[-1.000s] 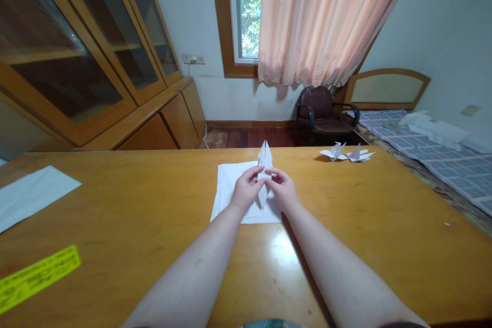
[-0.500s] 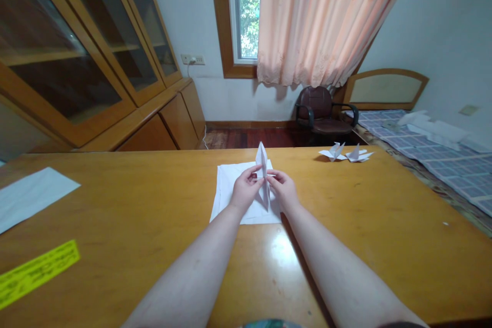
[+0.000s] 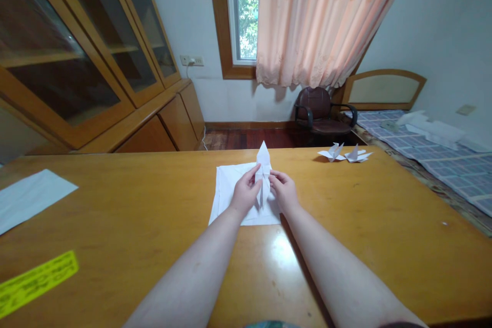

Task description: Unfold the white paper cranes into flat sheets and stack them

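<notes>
A narrow piece of folded white paper (image 3: 263, 156) is held between my two hands, its pointed tip facing away from me and its split lower end toward me. My left hand (image 3: 245, 190) pinches its left edge between thumb and fingers. On the opposite edge, the fingers of my right hand (image 3: 283, 189) are closed on the same paper. Beneath both hands lie white paper sheets (image 3: 226, 189) on the wooden table (image 3: 154, 205). Two folded paper cranes (image 3: 332, 152) sit close together near the table's far right edge.
Another white sheet (image 3: 34, 197) rests at the table's left, with a yellow printed strip (image 3: 38, 279) nearer me. Beyond the table stand a glass-door cabinet (image 3: 126, 107), a dark office chair (image 3: 317, 113) and a bed (image 3: 434, 148) with a checked cover.
The folded paper has turned from nearly edge-on to show its broad face and center split. My hands stay in about the same place, both still gripping it.
</notes>
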### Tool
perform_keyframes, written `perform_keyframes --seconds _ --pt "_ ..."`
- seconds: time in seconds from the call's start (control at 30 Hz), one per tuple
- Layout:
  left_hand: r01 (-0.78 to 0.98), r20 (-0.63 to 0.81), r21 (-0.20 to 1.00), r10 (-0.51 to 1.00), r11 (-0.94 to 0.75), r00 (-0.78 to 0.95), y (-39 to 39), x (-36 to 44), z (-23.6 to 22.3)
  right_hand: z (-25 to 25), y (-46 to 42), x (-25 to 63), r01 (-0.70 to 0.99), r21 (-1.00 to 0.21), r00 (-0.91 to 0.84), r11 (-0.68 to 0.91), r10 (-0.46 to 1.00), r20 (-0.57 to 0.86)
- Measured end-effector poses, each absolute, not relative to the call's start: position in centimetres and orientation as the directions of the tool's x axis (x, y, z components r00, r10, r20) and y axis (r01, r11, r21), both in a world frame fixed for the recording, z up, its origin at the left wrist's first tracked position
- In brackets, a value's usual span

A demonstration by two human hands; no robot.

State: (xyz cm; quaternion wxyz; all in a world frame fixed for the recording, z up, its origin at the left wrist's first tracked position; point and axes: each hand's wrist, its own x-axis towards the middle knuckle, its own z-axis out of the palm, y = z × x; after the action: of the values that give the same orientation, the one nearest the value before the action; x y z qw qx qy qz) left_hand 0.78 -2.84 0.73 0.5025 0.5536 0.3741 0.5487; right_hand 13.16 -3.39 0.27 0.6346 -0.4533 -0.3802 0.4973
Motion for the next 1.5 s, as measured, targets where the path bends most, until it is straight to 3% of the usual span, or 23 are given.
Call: perform_keyframes --seconds 0.27,0.43,0.73,1.17,1.5 --pt "-0.077 0.254 0.965 0.967 -0.251 0.023 -2.9 0.4 1.3 0.3 -3.3 13.0 -0.247 -0.96 0.263 0.133 0.963 0.066" --pt "-0.14 0.145 0.981 0.986 -0.134 0.078 -2.6 0.6 0.7 0.4 -3.4 13.0 -0.206 -0.969 0.238 0.136 0.968 0.085" --pt "-0.144 0.16 0.978 0.984 -0.148 0.075 -2.6 0.6 1.1 0.2 -3.5 12.8 -0.185 -0.973 0.185 0.137 0.977 0.103" --pt "-0.15 0.034 0.989 0.994 -0.018 0.1 -2.4 0.5 1.8 0.4 -4.0 12.8 0.159 -0.961 0.208 0.228 0.943 0.258" --pt "-0.168 0.011 0.986 0.992 0.01 0.123 -2.5 0.7 1.7 0.8 -4.3 13.0 0.231 -0.936 0.231 0.264 0.92 0.317"
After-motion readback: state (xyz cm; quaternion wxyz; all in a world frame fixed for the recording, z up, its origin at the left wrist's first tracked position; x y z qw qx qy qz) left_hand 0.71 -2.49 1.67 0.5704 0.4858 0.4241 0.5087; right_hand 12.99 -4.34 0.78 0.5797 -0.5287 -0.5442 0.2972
